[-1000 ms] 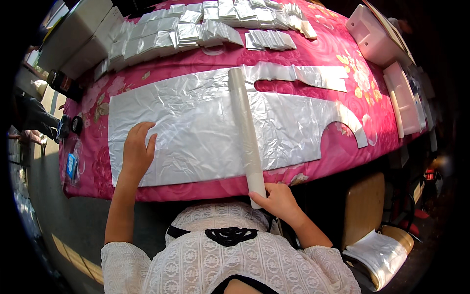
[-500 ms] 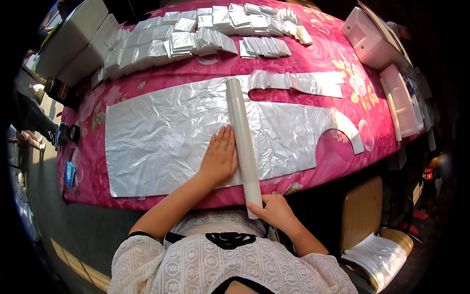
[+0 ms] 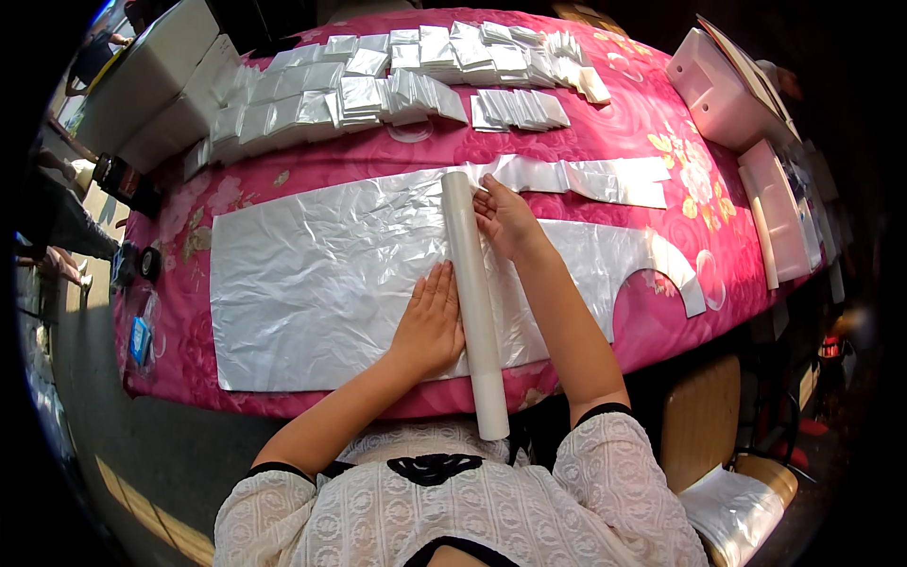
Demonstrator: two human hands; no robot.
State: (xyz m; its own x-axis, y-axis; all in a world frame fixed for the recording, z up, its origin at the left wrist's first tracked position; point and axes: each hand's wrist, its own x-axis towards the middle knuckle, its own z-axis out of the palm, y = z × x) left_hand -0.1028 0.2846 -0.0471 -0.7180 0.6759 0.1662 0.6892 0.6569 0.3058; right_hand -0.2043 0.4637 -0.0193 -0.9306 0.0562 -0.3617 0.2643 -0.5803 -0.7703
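Note:
A large silvery plastic sheet lies spread flat on a table covered with a pink flowered cloth. A long white roll lies across the sheet from far to near, its near end over the table's front edge. My left hand lies flat on the sheet, fingers together, pressed against the roll's left side. My right hand rests at the roll's far end on its right side, fingers curled on the film there.
Several stacks of folded silvery bags line the far side of the table. White boxes stand at the far left, pink and white trays at the right. A chair holding a plastic bundle stands lower right. Another person is at the left edge.
My right hand left the roll's near end and moved up to its far end. My left hand slid from the sheet's left part to the roll's left side.

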